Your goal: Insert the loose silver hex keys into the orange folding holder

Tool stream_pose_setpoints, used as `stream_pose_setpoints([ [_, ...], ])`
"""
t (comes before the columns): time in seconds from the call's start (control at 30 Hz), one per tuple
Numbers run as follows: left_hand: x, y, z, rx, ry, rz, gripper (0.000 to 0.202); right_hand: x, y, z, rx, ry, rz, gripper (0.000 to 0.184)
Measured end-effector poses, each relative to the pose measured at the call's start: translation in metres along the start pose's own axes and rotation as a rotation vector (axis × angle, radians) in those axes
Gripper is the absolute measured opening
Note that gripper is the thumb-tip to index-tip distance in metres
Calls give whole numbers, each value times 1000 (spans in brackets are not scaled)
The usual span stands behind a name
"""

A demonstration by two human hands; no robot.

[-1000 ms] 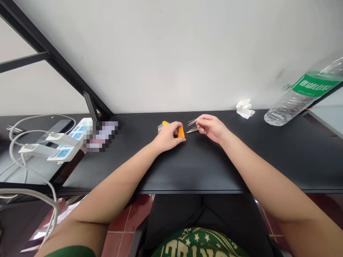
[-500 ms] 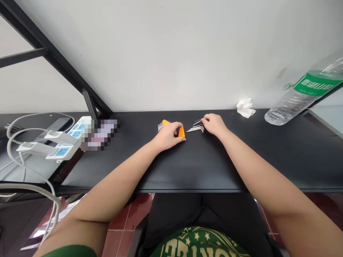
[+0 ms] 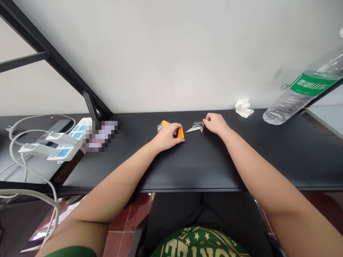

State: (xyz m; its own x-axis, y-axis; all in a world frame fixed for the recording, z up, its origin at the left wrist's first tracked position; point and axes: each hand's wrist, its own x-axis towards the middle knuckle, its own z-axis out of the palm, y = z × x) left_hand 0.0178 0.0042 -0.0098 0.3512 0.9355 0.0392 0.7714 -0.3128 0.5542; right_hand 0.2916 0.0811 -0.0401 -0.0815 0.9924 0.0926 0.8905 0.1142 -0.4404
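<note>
One orange holder (image 3: 180, 133) with metal rods (image 3: 160, 126)

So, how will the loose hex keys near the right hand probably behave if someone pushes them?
The loose hex keys look metallic, so each is probably stiff. Their bent ends should hinder rolling. Being thin and lying on a smooth-looking black tabletop, they may slide easily.

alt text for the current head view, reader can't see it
A person's left hand grips an orange object on a black desk; the right hand is at the bent ends of L-shaped metal rods. A white power strip lies to the left, a crumpled tissue and bottle to the right.
</note>
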Motion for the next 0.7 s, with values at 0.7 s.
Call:
stream_pose_setpoints([
  [0.7,0,-4,-1,-36,-33,14,44,-25,-14,0,20,-135,-343,22],
])
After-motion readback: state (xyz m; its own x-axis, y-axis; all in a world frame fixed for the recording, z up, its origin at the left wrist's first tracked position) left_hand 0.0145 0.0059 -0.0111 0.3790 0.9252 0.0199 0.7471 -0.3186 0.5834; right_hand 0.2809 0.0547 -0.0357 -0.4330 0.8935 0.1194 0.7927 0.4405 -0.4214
